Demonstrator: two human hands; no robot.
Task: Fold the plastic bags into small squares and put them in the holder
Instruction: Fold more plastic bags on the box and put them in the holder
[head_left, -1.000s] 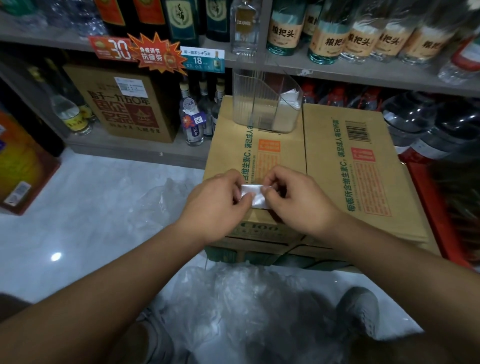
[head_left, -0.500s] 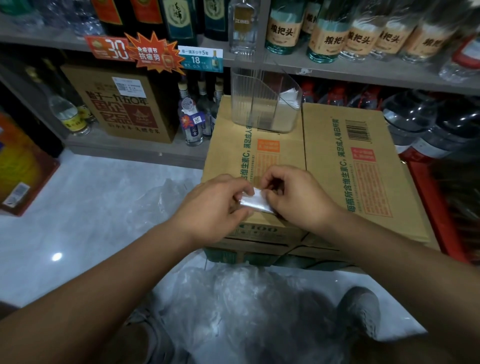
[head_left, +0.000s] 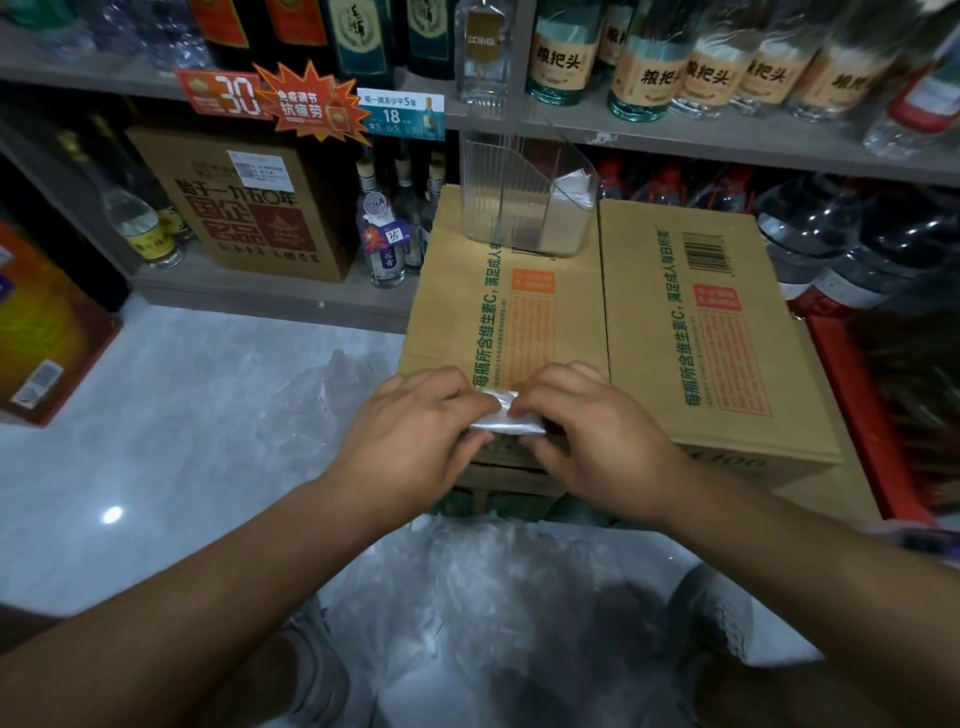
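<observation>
Your left hand (head_left: 415, 441) pinches the left end of the folded plastic bag (head_left: 506, 418) on the near edge of the cardboard box (head_left: 691, 332). Your right hand (head_left: 597, 441) pinches its right end. The clear holder (head_left: 524, 208) stands at the box's far edge.

We hold a small folded plastic bag (head_left: 506, 418) between our two hands, over the near edge of a cardboard box (head_left: 701, 338). Our left hand (head_left: 415, 441) pinches its left end and our right hand (head_left: 597, 441) its right end, fingers curled over the top. Beyond our hands, on the far end of the box, stands the clear plastic holder (head_left: 519, 208), with a white folded piece (head_left: 571, 189) in its right compartment. Below our wrists a heap of loose clear bags (head_left: 493, 613) lies on the pale floor (head_left: 182, 441), and another crumpled bag (head_left: 332, 395) lies just left of our left hand. Bottles (head_left: 558, 57) line the shelf above the holder
</observation>
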